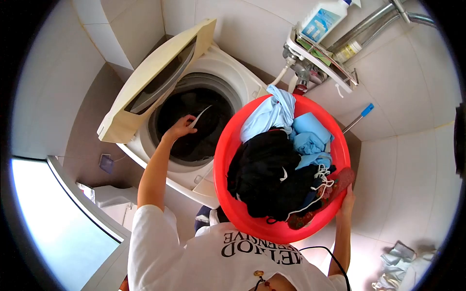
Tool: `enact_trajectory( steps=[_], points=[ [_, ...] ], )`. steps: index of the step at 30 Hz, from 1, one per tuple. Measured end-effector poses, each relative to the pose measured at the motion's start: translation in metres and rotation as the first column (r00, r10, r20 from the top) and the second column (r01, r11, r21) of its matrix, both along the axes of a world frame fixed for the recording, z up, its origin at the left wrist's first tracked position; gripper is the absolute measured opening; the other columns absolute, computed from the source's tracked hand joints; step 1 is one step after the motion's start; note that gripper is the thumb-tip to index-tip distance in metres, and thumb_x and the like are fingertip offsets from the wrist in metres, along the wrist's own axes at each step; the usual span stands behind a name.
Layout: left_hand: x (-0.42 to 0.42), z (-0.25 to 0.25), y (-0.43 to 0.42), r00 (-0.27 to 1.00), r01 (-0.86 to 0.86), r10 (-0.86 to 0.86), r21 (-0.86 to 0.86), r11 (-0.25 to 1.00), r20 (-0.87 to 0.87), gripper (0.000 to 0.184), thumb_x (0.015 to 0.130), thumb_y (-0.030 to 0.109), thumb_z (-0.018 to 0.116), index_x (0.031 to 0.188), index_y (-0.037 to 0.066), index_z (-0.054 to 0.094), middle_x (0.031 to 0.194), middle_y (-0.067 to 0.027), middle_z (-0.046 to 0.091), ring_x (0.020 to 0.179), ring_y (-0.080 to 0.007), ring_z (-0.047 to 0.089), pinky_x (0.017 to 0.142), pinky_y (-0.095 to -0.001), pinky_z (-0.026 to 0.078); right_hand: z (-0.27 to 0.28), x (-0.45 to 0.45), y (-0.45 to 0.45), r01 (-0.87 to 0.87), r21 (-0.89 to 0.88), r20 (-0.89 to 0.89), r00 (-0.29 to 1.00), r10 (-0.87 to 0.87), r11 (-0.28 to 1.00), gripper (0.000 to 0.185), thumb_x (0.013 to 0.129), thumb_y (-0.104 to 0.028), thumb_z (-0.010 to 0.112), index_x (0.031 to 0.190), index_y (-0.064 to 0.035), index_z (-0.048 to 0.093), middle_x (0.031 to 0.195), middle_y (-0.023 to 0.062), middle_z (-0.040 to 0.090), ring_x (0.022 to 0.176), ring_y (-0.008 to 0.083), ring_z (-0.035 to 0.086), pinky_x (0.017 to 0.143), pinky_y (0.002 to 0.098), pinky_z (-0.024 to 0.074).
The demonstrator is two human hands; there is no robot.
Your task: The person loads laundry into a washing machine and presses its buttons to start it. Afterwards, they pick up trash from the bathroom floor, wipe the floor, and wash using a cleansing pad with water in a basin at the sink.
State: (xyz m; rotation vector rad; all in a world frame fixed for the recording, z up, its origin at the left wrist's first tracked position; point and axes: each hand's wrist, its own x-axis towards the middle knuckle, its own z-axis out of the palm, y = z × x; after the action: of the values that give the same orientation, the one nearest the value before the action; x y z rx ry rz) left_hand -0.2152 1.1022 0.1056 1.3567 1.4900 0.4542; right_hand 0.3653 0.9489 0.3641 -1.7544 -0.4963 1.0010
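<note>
My left hand is inside the opening of a top-loading washing machine. Its fingers are closed on a thin white strip; whether this belongs to a dark garment cannot be made out. Below it, the drum looks very dark. With my right hand I grip the rim of a red basin, which is held against my body. Black clothes, light blue clothes, a white cord and a dark red patterned piece lie in it.
The machine's lid stands raised. A wall shelf carries a spray bottle above the tap. A blue-tipped handle leans at the right wall. Pale crumpled cloths lie at lower right.
</note>
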Motion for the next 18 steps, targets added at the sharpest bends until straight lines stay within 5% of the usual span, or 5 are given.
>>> enact_trajectory(
  steps=[4, 8, 10, 14, 18],
  points=[
    [0.013, -0.019, 0.005, 0.858, 0.076, 0.047, 0.216, 0.973, -0.512, 0.052, 0.076, 0.013, 0.070, 0.123, 0.005, 0.049, 0.111, -0.0157, 0.061, 0.104, -0.0298, 0.058, 0.090, -0.0366, 0.044, -0.011, 0.020, 0.011, -0.017, 0.002, 0.036, 0.999, 0.017, 1.000, 0.041, 0.095, -0.037, 0.044, 0.106, 0.0009, 0.057, 0.095, 0.0092, 0.061, 0.080, 0.0200, 0.059, 0.069, 0.0336, 0.0492],
    [0.113, 0.146, 0.030, 0.951, -0.309, 0.245, 0.504, 0.807, 0.189, 0.030, 0.079, 0.009, 0.065, 0.106, -0.001, 0.058, 0.096, -0.0148, 0.065, 0.084, -0.0239, 0.064, 0.074, -0.0313, 0.050, -0.015, 0.059, 0.021, -0.046, 0.004, -0.028, 0.999, 0.047, 0.999, 0.043, 0.095, -0.036, 0.044, 0.114, 0.0009, 0.054, 0.105, 0.0110, 0.062, 0.090, 0.0216, 0.060, 0.082, 0.0349, 0.0483],
    [0.181, 0.237, 0.013, 0.953, -0.299, 0.176, 0.662, 0.687, 0.248, 0.024, 0.080, 0.004, 0.064, 0.103, 0.001, 0.059, 0.090, -0.0115, 0.066, 0.075, -0.0211, 0.064, 0.070, -0.0289, 0.050, -0.007, 0.067, 0.027, -0.039, 0.000, -0.022, 0.999, 0.039, 0.999, 0.042, 0.096, -0.035, 0.044, 0.113, 0.0011, 0.054, 0.104, 0.0111, 0.062, 0.089, 0.0214, 0.060, 0.081, 0.0347, 0.0487],
    [0.315, 0.322, -0.048, 0.811, 0.210, -0.502, 0.651, 0.729, 0.300, 0.035, 0.073, 0.010, 0.071, 0.104, 0.002, 0.057, 0.106, -0.0151, 0.058, 0.095, -0.0275, 0.059, 0.079, -0.0343, 0.049, -0.008, 0.098, 0.025, -0.001, 0.034, -0.063, 0.998, 0.003, 0.999, 0.040, 0.096, -0.034, 0.045, 0.111, 0.0015, 0.055, 0.103, 0.0109, 0.062, 0.088, 0.0204, 0.060, 0.080, 0.0338, 0.0495],
    [0.425, 0.300, -0.090, 0.711, 0.496, -0.703, 0.734, 0.464, -0.036, 0.082, 0.070, 0.043, 0.070, 0.128, -0.004, 0.038, 0.131, -0.0259, 0.037, 0.125, -0.0430, 0.032, 0.105, -0.0450, 0.028, 0.008, 0.112, 0.012, -0.001, 0.107, -0.140, 0.990, 0.016, 0.994, 0.038, 0.096, -0.033, 0.046, 0.106, 0.0021, 0.057, 0.098, 0.0093, 0.063, 0.082, 0.0174, 0.060, 0.072, 0.0316, 0.0504]
  ],
)
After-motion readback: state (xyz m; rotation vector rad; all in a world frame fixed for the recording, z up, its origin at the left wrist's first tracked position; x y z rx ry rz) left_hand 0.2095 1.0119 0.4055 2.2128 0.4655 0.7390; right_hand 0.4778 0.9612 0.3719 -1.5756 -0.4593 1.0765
